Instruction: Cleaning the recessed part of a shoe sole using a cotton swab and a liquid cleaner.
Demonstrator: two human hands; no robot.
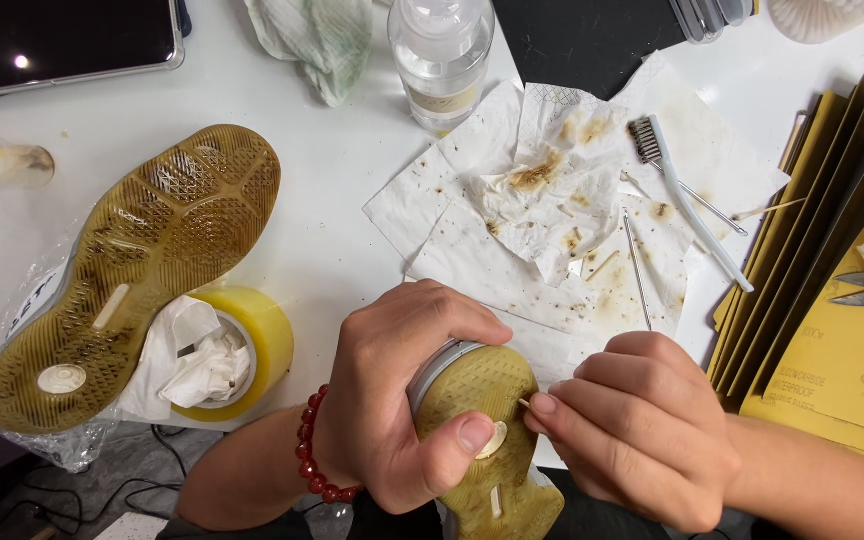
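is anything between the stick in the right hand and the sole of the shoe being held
Nothing visible: the right hand has the thin stick's tip at the yellowed sole. The left hand holds the shoe, thumb just beside the tip, not across it.

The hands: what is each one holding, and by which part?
Left hand grips the shoe around its sole's edge, thumb on the tread. Right hand pinches a thin stick near its tip.

Bare forearms, no sleeves; dark red bead bracelet [314,452] on left wrist; short nails.
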